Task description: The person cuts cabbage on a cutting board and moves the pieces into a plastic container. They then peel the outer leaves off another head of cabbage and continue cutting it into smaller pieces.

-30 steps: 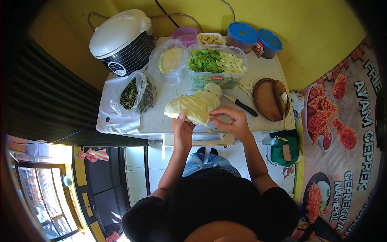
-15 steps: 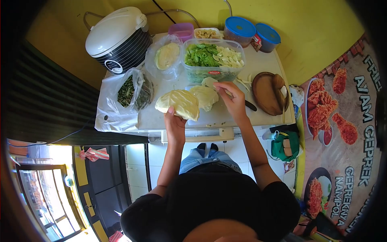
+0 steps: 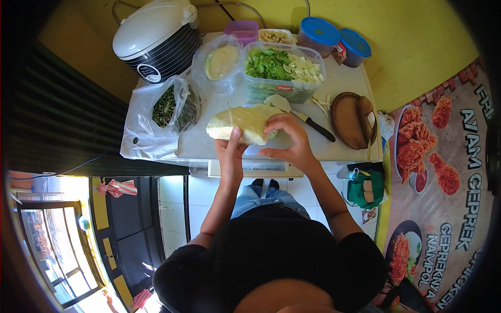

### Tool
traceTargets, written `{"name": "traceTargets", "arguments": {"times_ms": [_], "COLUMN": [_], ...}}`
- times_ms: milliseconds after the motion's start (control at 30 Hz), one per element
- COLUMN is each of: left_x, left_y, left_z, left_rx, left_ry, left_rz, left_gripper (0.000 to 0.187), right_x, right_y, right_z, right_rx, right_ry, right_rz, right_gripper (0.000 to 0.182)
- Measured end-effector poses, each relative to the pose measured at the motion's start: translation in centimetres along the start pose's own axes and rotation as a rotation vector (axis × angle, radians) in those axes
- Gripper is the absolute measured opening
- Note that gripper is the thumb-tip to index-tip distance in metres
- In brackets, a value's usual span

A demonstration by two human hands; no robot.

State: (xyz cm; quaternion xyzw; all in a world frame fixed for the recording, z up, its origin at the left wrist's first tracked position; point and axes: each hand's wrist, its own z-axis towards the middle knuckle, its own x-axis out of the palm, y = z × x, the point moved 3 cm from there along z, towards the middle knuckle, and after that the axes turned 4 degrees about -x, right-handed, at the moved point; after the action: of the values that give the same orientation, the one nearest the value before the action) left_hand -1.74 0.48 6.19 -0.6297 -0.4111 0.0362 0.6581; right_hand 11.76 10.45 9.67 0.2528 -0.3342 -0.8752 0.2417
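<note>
My left hand (image 3: pixel 229 151) holds a pale cabbage piece (image 3: pixel 238 125) from below, thumb on its near side. Beside its right end is my right hand (image 3: pixel 293 142), thumb and fingers spread apart in a wide curve; whether the fingertips touch the cabbage is hard to tell. Loose cabbage leaves (image 3: pixel 277 102) lie behind the held piece, partly hidden by it. A knife with a black handle (image 3: pixel 320 129) rests just beyond my right hand. Farther back stands a clear tub (image 3: pixel 284 89) with green leaves and chopped pale cabbage.
A rice cooker (image 3: pixel 156 44) stands back left. Near it are a bag of dark greens (image 3: pixel 175 107) and another cabbage piece in plastic (image 3: pixel 221 62). On the right sits a wooden mortar (image 3: pixel 348 122). Blue-lidded containers (image 3: pixel 319 30) and a purple box (image 3: pixel 242 32) line the back.
My right hand has left the loose leaf, moved nearer the held cabbage and opened. The cabbage in my left hand has turned slightly. The view has shifted a little.
</note>
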Motion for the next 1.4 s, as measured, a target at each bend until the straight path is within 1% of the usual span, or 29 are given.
{"name": "traceTargets", "arguments": {"times_ms": [67,100,167,267,500,567,600,700,767,800,867,900,967,1000,1067,1100,1167,1200,1267,1300,1367,1400], "left_x": [-0.1,-0.2,-0.3,-0.2,0.0,0.1,0.3,0.7,0.9,0.8,0.5,0.5,0.6,0.6,1.0,0.9,0.6,0.4,0.3,0.2,0.2,0.2], "left_y": [0.2,0.2,0.2,0.2,0.5,0.6,0.6,0.4,0.3,0.4,0.6,0.6,0.8,0.7,0.8,0.8,1.3,1.4,1.5,1.4,1.2,1.2], "left_z": [-0.1,-0.1,-0.2,-0.2,-0.5,-0.6,-0.7,-1.3,-1.5,-1.5,-1.4,-1.4,-1.4,-1.4,-1.3,-1.2,-1.1,-1.0,-1.1,-1.1,-1.1,-1.0], "left_rx": [0.024,0.023,0.012,0.024,0.048,0.022,0.022,0.055,0.07,0.07,0.07,0.069,0.013,0.013,-0.037,-0.036,-0.12,-0.123,-0.136,-0.137,-0.168,-0.17], "left_ry": [-0.036,-0.035,0.007,0.037,0.021,-0.018,-0.019,-0.06,-0.064,-0.064,-0.029,-0.027,-0.031,-0.029,0.016,0.017,0.084,0.083,0.161,0.16,0.129,0.131], "left_rz": [0.018,0.019,0.046,0.073,0.076,-0.002,-0.001,-0.014,-0.046,-0.045,0.026,0.028,-0.014,-0.012,-0.137,-0.138,-0.198,-0.196,-0.118,-0.116,-0.075,-0.075], "left_gripper": [0.054,0.054,0.054,0.056,0.057,0.066,0.066,0.065,0.062,0.062,0.05,0.05,0.049,0.049,0.055,0.055,0.057,0.057,0.059,0.059,0.06,0.06], "right_x": [0.4,0.2,-0.4,-1.0,-1.2,-1.1,-1.0,-0.6,-0.4,-0.5,-0.4,-0.3,0.1,0.4,0.7,0.7,0.4,0.2,0.0,-0.4,-0.8,-1.1], "right_y": [0.0,-0.1,-0.2,0.1,-0.2,-0.1,0.1,0.2,-0.2,-0.1,0.1,0.1,-0.3,-0.6,-1.1,-0.4,1.4,1.2,0.8,0.9,1.3,1.3], "right_z": [-0.4,-0.5,-0.7,-1.0,-2.2,-2.5,-2.6,-2.8,-3.1,-3.1,-3.0,-3.1,-3.3,-3.4,-3.8,-3.3,-2.2,-2.4,-2.6,-2.5,-2.3,-2.3], "right_rx": [0.144,0.145,0.079,0.096,0.092,0.122,0.123,0.115,0.139,0.139,0.155,0.155,0.145,0.144,0.144,0.143,0.232,0.235,0.14,0.142,0.182,0.184], "right_ry": [-0.046,-0.047,0.013,0.03,-0.028,-0.043,-0.043,-0.094,-0.152,-0.153,-0.101,-0.104,-0.147,-0.149,-0.228,-0.228,-0.218,-0.219,-0.001,-0.001,0.1,0.098], "right_rz": [0.106,0.106,0.089,0.074,0.129,0.069,0.07,0.051,0.163,0.163,0.106,0.106,0.227,0.228,0.354,0.353,0.15,0.151,0.046,0.048,0.084,0.083], "right_gripper": [0.029,0.029,0.033,0.031,0.023,0.02,0.02,0.019,0.016,0.016,0.017,0.017,0.021,0.021,0.031,0.031,0.045,0.045,0.057,0.057,0.059,0.059]}}
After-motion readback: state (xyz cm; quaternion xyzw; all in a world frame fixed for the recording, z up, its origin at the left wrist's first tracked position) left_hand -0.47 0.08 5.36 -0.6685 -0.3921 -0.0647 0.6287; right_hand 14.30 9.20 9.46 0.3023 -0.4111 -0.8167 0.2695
